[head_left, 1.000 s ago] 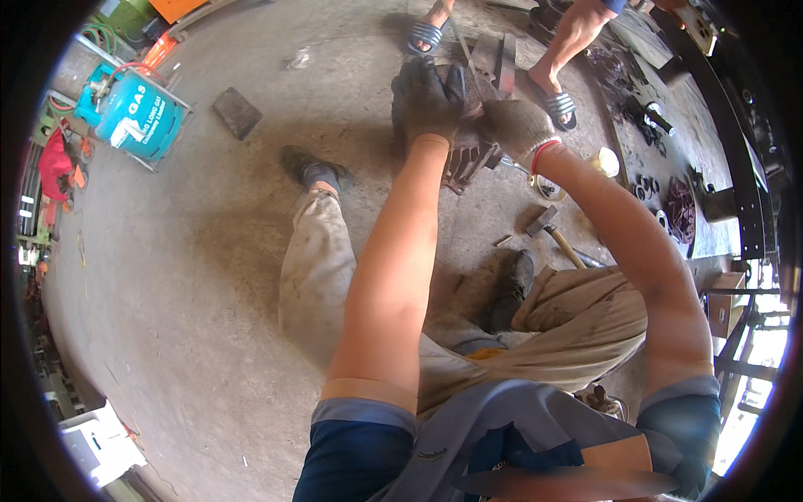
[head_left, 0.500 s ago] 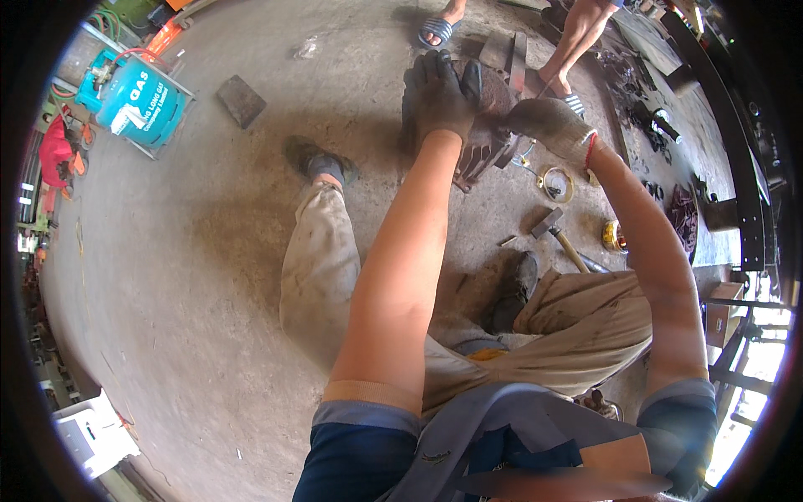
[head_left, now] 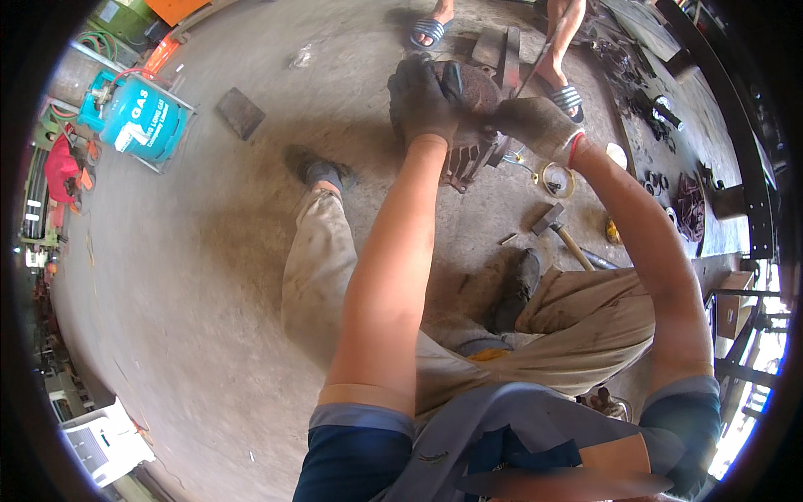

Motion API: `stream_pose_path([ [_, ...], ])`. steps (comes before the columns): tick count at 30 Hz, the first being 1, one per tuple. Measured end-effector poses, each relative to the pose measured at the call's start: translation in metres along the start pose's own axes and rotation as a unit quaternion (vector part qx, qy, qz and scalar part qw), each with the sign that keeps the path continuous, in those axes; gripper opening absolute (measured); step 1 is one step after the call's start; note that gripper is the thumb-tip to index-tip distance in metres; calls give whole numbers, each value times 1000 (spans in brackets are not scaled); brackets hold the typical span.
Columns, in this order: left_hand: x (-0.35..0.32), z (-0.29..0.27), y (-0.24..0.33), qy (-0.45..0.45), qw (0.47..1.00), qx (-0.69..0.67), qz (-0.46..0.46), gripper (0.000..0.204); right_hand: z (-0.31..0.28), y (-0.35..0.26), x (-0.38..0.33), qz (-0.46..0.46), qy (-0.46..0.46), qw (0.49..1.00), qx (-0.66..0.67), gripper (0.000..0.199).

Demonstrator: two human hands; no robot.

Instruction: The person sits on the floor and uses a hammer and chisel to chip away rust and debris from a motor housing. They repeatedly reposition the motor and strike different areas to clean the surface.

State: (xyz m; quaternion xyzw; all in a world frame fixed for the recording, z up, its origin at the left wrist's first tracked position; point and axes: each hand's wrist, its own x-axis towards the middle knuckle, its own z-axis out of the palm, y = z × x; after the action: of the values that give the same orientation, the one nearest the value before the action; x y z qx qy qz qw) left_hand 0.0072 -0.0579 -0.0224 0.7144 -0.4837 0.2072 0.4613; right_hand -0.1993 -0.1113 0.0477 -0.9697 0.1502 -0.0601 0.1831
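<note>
A rusty metal housing [head_left: 478,90] with a round face and ribbed sides stands on the floor in front of me. My left hand [head_left: 425,105], in a dark, dirty work glove, grips its left side, thumb along the edge of the round face. Over its right side is my right hand [head_left: 539,127], in a soiled pale glove with a red cuff. The right fingers are curled down at the face's edge, and whatever they hold is hidden. Beside the housing lies a ring-shaped yellowish container [head_left: 558,180] with small parts inside.
A hammer [head_left: 562,234] lies near my shoe. Another person's sandalled feet [head_left: 432,32] are beyond the housing, near a flat metal bar [head_left: 510,60]. A dark block [head_left: 241,113] and a blue gas cylinder [head_left: 144,117] are at left. Greasy parts [head_left: 665,113] lie at right.
Both my hands have shifted slightly left in the picture, and more of the round rusty face shows between them. The view has moved a little; the other person's right-hand sandal shows more.
</note>
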Motion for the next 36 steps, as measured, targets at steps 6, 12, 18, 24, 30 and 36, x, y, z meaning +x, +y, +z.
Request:
stream_pose_path([
  [6,2,-11,5,42,992,-111,-41,30,-5,-4,14,38,-49,994,-90,38],
  [12,4,-10,-5,32,964,-192,-178,43,-2,16,26,-47,-73,986,-141,22],
  [18,2,-9,-4,45,967,-204,-148,45,9,-13,23,60,-96,979,-168,32],
  [24,2,-17,-1,30,964,-216,-150,44,15,-28,24,162,-17,978,-131,29],
  [30,4,-6,-9,36,972,-189,-133,42,21,4,12,164,25,980,-107,24],
  [36,3,-1,-11,53,980,-162,-107,39,24,4,7,118,96,987,43,37],
])
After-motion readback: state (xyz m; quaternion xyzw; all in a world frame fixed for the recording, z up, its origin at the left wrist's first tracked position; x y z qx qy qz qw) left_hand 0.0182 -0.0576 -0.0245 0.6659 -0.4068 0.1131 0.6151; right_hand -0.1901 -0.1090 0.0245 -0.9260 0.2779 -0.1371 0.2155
